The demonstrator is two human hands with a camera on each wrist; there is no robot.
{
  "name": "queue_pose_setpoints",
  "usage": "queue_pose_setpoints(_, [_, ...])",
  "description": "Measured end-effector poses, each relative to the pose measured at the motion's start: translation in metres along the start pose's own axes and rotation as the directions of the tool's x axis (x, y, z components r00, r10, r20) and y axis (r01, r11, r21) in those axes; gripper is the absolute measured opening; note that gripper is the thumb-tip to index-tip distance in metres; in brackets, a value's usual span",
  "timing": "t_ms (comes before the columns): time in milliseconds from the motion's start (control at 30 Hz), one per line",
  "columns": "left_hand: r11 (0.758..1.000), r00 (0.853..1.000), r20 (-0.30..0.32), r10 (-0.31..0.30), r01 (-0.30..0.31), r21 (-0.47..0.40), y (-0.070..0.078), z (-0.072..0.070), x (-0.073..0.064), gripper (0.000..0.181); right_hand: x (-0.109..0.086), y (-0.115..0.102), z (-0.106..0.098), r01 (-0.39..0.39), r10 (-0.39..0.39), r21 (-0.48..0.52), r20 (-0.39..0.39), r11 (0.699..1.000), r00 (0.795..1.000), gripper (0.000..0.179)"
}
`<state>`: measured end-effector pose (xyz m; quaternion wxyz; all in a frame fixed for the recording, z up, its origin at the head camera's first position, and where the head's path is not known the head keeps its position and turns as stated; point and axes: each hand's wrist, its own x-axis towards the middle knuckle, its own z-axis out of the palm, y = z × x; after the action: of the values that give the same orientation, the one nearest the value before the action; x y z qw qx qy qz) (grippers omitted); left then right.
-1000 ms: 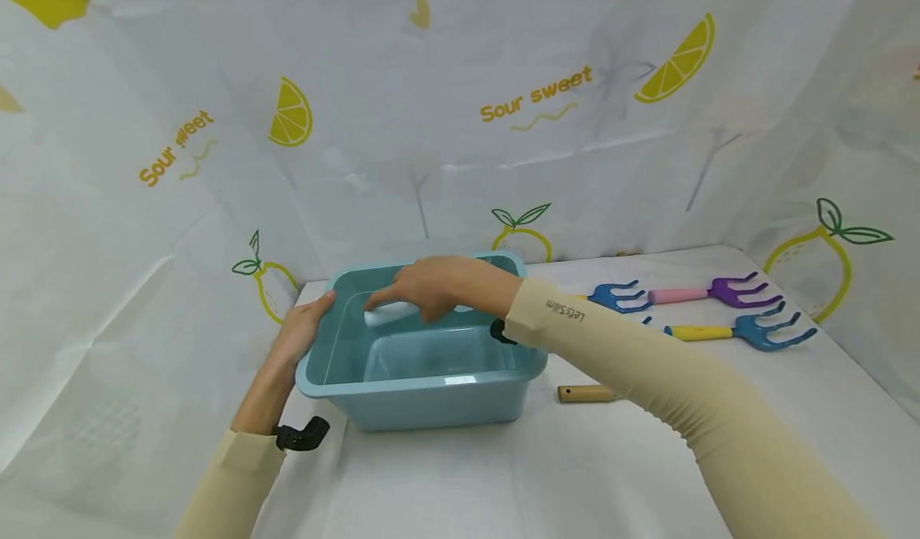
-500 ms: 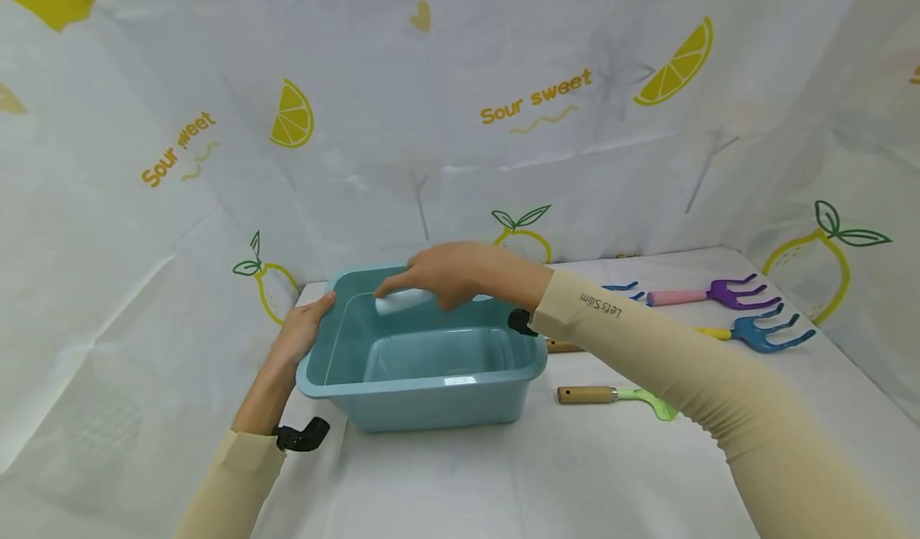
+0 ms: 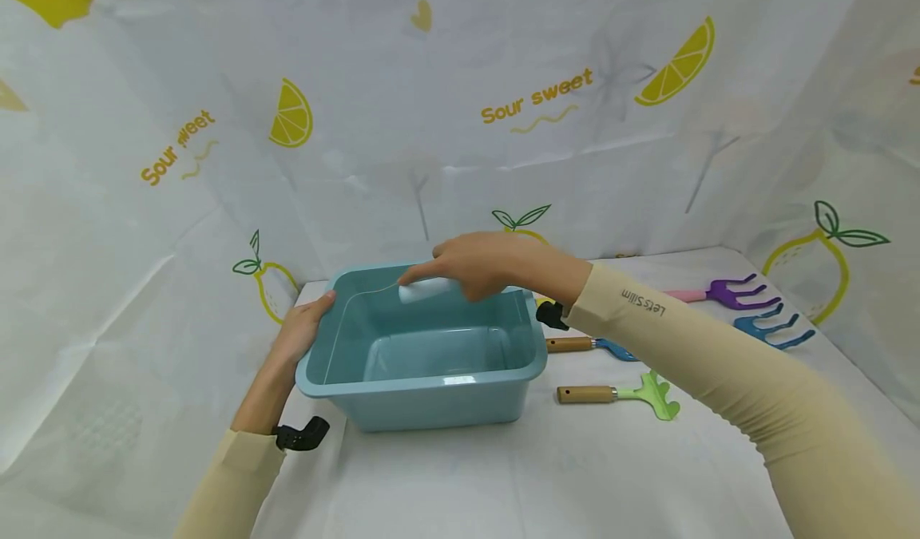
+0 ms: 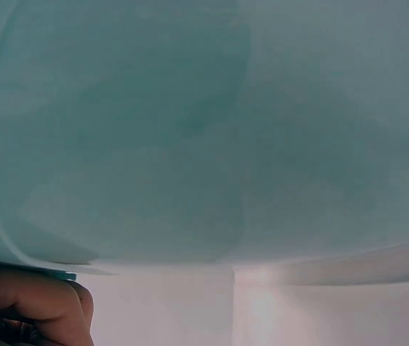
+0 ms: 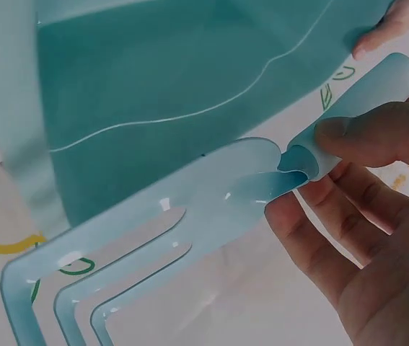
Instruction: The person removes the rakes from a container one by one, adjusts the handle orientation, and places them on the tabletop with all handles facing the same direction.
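A light blue plastic basin stands on the white-covered table in the head view. My left hand grips its left rim, thumb on top; curled fingers show under the rim in the left wrist view. My right hand holds a light blue hand rake by its pale handle, above the basin's back right part. In the right wrist view the thumb presses on the handle, with the fingers on its other side. The rake's bent tines show only there; in the head view its head is hidden.
To the right lie a green hand rake, a wooden-handled blue tool partly under the right sleeve, a purple rake and a blue rake. A lemon-printed white sheet hangs behind.
My right hand has moved right and slightly up with the hand rake, from over the basin's left part toward its back right. The left hand and the basin stay in place.
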<state>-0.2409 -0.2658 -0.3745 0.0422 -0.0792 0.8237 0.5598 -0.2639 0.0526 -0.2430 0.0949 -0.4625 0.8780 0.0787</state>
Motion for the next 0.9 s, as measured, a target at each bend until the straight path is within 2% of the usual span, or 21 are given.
queue_pose_setpoints(300, [1.0, 1.0, 0.002, 0.001, -0.001, 0.004, 0.001, 0.0, -0.001, 0.071, -0.022, 0.013, 0.002, -0.012, 0.013, 0.021, -0.039, 1.0, 0.999, 0.089])
queue_pose_setpoints(800, [1.0, 1.0, -0.007, -0.001, 0.001, 0.016, 0.003, 0.001, -0.003, 0.072, -0.063, 0.036, 0.011, -0.102, 0.103, 0.028, -0.041, 0.994, 0.994, 0.085])
queue_pose_setpoints(900, [1.0, 1.0, -0.009, -0.008, 0.008, 0.024, 0.002, 0.002, -0.002, 0.072, -0.072, 0.042, 0.015, -0.119, 0.121, 0.037, -0.051, 0.992, 0.991, 0.089])
